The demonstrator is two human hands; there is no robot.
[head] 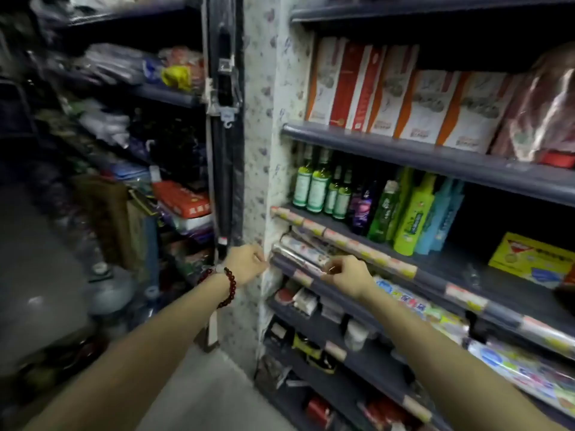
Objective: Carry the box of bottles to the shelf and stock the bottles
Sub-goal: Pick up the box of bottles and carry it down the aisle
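Both of the person's arms reach toward the shelving unit at about 1 o'clock from the wearer. The left hand (247, 263), with a bead bracelet (229, 287) on its wrist, sits at the left end of a foil-wrapped roll (300, 253) lying on the shelf (485, 298) below the bottles; its fingers curl around the roll's end, though whether they truly clamp it cannot be told. The right hand (348, 275) is just beside, at 3 o'clock from the left one, its thumb and forefinger pressed together in a pinch on the roll's wrapper or on the price strip (303, 278) at the shelf edge; the blur hides which.

The task's own things are only partly in sight: a row of bottles (314, 185) stands upright on the shelf above, at 12 o'clock from the hands, with bare board to its right before a yellow box (529, 259). No box of bottles shows anywhere in view.

The step in hand looks like tidying this roll rather than stocking. To do it well, the person would likely slide the roll back level behind the lip, supporting both ends so the wrapper does not tear, and keep knuckles clear of the bottles overhead, which could topple if the shelf is jolted.
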